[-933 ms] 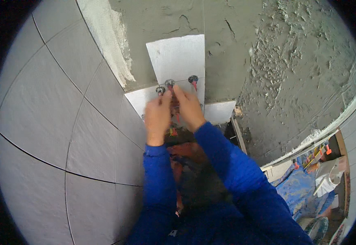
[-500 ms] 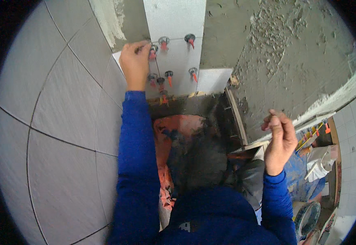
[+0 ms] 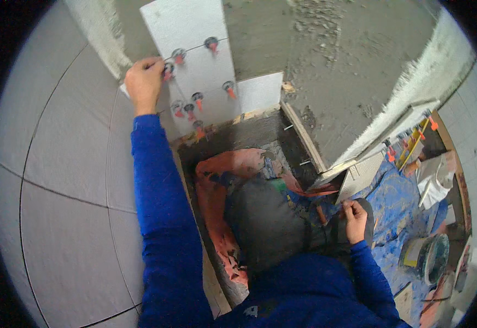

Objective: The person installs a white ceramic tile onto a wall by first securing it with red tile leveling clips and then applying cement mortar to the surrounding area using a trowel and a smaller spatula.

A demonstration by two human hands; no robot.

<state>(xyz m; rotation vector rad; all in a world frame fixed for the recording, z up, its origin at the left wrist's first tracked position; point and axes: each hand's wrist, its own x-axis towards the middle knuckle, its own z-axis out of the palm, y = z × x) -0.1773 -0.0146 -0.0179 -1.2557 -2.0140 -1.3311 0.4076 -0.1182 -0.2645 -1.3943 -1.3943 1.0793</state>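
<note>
White wall tiles (image 3: 201, 76) at the upper middle carry several round black tile leveling spacers with red handles, one of them a tile leveling spacer (image 3: 211, 45) near the top right. My left hand (image 3: 144, 85) reaches up to the tiles' left edge, thumb and fingers pinched on another tile leveling spacer (image 3: 167, 71), partly hidden by the fingertips. Down at the right, my right hand (image 3: 355, 221) is held over my knee with its fingers pressed together. Whatever lies between those fingertips is too small to make out.
Large grey tiles (image 3: 74, 213) cover the left wall. Wet grey mortar (image 3: 353, 76) coats the wall at right. Below is a recess with orange sheeting (image 3: 211, 191) and a wooden batten (image 3: 304, 136). A bucket (image 3: 432, 257) stands on a blue sheet (image 3: 386, 218) at right.
The view has swung, so the tiles sit further left and tilted. My right hand has dropped from beside the mortar wall to my knee. The left stays at the same spacer.
</note>
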